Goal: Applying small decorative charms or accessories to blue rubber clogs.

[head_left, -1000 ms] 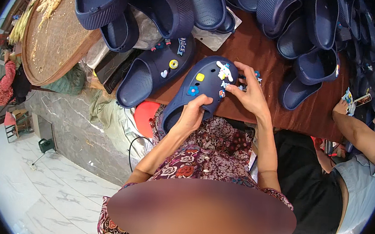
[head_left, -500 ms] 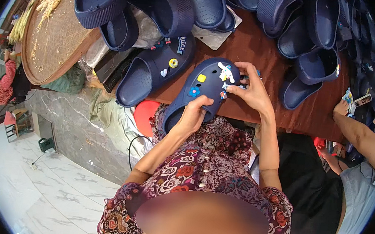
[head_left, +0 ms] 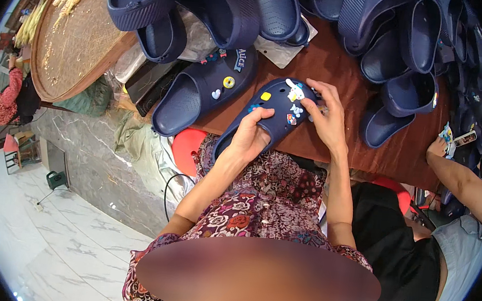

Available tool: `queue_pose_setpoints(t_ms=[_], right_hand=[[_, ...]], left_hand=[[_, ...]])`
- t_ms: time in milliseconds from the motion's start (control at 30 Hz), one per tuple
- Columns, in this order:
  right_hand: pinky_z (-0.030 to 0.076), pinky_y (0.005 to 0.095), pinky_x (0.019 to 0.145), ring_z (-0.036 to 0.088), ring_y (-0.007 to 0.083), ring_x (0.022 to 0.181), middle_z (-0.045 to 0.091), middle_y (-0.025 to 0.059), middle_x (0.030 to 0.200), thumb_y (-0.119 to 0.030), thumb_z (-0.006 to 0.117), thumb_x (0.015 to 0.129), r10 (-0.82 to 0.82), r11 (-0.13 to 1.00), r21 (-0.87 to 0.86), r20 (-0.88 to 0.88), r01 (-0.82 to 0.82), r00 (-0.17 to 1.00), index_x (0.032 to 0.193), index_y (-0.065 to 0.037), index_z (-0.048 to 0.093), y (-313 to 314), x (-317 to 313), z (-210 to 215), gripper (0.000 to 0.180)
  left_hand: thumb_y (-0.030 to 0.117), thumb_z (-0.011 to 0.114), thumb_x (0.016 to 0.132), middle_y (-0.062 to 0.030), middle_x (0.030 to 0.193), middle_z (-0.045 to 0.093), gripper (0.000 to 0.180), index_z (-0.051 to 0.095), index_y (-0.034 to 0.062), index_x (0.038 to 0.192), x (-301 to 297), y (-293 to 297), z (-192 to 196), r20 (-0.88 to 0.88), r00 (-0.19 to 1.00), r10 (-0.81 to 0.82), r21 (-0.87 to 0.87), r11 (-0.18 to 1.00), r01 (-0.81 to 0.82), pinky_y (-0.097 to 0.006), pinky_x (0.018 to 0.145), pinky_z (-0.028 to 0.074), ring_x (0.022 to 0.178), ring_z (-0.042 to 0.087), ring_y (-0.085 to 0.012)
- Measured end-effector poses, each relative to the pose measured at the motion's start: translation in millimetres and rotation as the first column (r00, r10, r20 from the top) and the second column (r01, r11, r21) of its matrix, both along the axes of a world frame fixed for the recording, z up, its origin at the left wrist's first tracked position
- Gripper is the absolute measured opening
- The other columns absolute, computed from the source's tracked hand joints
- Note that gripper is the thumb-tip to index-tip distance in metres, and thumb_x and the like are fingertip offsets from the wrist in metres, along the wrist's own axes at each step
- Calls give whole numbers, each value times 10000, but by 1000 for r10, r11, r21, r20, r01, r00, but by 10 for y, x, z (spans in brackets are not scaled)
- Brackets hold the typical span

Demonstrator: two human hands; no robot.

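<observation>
A navy clog (head_left: 279,107) with charms on its upper is tilted in front of me at the table edge. My left hand (head_left: 249,137) is closed round its side, the thumb on top partly covering a blue flower charm (head_left: 253,108). My right hand (head_left: 329,117) is curled at the toe, with thumb and fingertips against the edge beside a white character charm (head_left: 295,91). Smaller charms (head_left: 294,115) sit below that one, and a yellow square charm (head_left: 266,96) is nearer the left. What the right fingers touch behind the toe is hidden.
Another charmed navy clog (head_left: 181,100) lies to the left on the brown-covered table (head_left: 345,139). Stacked navy clogs (head_left: 207,15) line the back, with more (head_left: 390,120) at right. A round woven tray (head_left: 81,39) stands far left. A co-worker's arm (head_left: 459,181) reaches in from the right.
The clog has turned and tilted a little in my hands. My right thumb has shifted up from the lower charms toward the white character charm. My left thumb now covers more of the flower charm.
</observation>
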State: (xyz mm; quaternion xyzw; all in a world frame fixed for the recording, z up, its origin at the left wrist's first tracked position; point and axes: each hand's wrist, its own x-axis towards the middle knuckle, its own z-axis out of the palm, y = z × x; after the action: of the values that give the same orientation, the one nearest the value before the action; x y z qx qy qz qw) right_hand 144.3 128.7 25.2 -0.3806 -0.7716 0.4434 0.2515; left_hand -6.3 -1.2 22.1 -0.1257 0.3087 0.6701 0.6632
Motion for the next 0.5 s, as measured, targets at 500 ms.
queue_pose_setpoints(t_ms=[500], right_hand=[[444, 413, 954, 570, 343, 1103, 610, 149, 1196, -117, 585, 940, -5, 934, 354, 149, -49, 989, 1222, -27, 632, -22, -286, -65, 300]], left_hand=[[245, 543, 988, -112, 1322, 586, 443, 491, -1, 1353, -13, -126, -59, -170, 984, -51, 49, 997, 61, -375, 1071, 431, 1234, 562, -218]])
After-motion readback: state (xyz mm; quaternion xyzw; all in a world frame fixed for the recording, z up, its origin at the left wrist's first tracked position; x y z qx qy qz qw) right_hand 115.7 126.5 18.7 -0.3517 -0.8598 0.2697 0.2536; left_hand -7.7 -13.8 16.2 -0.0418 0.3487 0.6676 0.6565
